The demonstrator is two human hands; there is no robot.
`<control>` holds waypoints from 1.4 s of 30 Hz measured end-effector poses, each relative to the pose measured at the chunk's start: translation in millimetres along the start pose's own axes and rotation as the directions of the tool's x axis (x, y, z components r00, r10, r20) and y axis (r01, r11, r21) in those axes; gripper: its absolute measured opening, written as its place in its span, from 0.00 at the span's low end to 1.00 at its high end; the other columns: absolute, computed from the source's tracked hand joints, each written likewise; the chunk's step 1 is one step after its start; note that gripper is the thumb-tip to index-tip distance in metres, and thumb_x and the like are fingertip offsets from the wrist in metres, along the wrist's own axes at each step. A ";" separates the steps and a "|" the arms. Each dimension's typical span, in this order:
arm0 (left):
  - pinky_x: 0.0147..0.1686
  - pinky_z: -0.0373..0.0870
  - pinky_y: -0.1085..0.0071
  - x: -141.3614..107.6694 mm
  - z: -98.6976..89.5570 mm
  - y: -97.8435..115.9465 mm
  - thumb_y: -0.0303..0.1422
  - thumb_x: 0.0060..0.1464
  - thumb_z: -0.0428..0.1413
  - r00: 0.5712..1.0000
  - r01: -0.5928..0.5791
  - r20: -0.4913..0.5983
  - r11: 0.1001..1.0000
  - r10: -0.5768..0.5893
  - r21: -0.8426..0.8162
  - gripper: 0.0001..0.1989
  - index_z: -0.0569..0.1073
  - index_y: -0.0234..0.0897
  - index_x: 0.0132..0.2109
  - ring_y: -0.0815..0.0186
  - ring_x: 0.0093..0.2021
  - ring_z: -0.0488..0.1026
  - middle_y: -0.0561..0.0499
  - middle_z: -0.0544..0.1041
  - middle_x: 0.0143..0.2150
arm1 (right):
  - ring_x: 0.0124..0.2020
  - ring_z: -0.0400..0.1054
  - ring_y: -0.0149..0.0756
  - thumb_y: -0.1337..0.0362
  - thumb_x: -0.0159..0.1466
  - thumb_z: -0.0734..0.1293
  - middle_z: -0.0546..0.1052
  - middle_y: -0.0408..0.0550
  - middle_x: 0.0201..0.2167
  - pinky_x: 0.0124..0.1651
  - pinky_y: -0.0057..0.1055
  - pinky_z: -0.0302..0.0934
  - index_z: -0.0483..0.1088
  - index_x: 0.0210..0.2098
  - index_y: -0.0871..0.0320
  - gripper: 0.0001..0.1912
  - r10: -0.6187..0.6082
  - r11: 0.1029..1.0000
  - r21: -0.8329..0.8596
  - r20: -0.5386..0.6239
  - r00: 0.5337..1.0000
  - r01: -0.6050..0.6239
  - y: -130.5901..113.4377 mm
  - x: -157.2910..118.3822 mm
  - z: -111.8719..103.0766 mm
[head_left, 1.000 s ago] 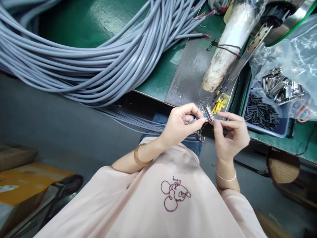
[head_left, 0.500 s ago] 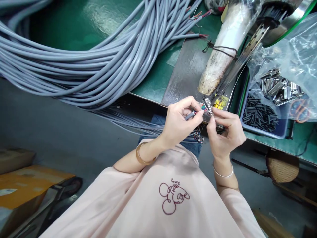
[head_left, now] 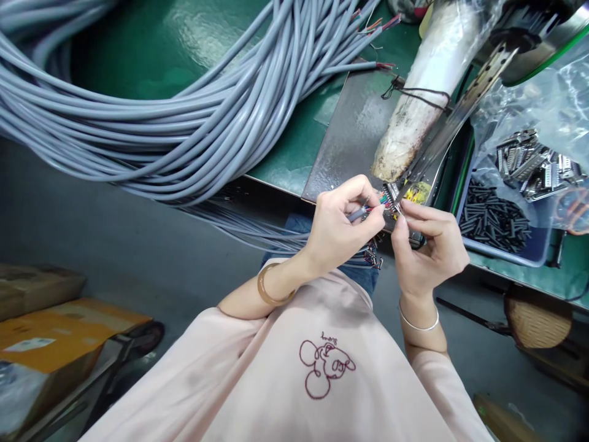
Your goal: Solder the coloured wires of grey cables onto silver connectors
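My left hand [head_left: 338, 227] pinches the end of a grey cable [head_left: 356, 214], from which thin coloured wires [head_left: 383, 199] fan out. These wires run to a small metal multi-pin connector [head_left: 391, 191], whose near end my right hand [head_left: 430, 248] grips between thumb and fingertips. Over the connector hangs the dark lower end of a long slanted metal bar [head_left: 453, 107]; whether they touch I cannot tell. Just behind is the stained tip of a white wrapped tube [head_left: 411, 116]. Fingers hide part of the connector and the wire joints.
A thick bundle of grey cables [head_left: 197, 123] lies across the green table [head_left: 285, 175]. Right of my hands, a blue bin [head_left: 543, 248] holds short black tubes [head_left: 494, 218] and bagged metal connectors [head_left: 538, 162]. Wired connectors [head_left: 372, 255] hang over my lap. Cardboard boxes [head_left: 69, 331] stand lower left.
The whole view has shifted, so most things appear slightly farther right. The connector now lies closer under the bar's dark end. Both hands keep their grips.
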State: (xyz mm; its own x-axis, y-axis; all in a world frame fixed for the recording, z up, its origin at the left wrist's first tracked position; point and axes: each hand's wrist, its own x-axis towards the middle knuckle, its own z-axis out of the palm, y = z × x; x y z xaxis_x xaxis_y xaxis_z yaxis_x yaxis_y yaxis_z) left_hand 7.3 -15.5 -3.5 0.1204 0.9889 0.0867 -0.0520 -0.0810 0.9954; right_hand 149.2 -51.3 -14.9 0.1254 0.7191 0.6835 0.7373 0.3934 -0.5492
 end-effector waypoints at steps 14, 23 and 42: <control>0.26 0.66 0.77 1.2 -3.1 9.1 0.27 0.55 0.61 1.000 -0.009 0.013 1.000 0.009 0.001 0.07 0.71 0.35 0.30 0.71 0.32 0.73 0.50 0.77 0.33 | 0.38 0.80 0.38 0.71 0.60 0.72 0.84 0.44 0.40 0.38 0.36 0.77 0.71 0.33 0.53 0.07 -0.068 0.996 -0.065 -0.037 0.997 0.066 -5.8 4.6 -2.8; 0.28 0.67 0.79 2.3 -6.6 3.0 0.25 0.54 0.60 0.996 0.060 0.069 0.998 -0.058 -0.026 0.06 0.70 0.35 0.30 0.72 0.31 0.73 0.50 0.77 0.33 | 0.37 0.80 0.34 0.71 0.60 0.72 0.83 0.43 0.40 0.40 0.30 0.75 0.70 0.34 0.54 0.08 -0.115 0.986 -0.118 0.026 0.993 0.118 -2.6 -1.9 -3.9; 0.24 0.64 0.76 9.8 -10.3 14.0 0.25 0.51 0.62 0.994 -0.019 0.112 1.000 0.018 0.002 0.07 0.72 0.35 0.27 0.71 0.29 0.71 0.51 0.75 0.29 | 0.40 0.79 0.36 0.72 0.60 0.72 0.83 0.43 0.39 0.43 0.35 0.76 0.74 0.35 0.53 0.08 -0.047 0.998 -0.040 0.081 0.996 0.051 -5.6 11.2 -7.0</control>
State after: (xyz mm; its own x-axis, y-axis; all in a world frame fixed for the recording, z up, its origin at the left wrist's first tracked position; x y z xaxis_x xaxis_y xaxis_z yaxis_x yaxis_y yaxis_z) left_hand -2.4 -5.7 10.8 0.2293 0.9673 0.1089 -0.0518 -0.0996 0.9937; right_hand 151.1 -49.4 -0.9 0.0361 0.7438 0.6675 0.7685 0.4063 -0.4943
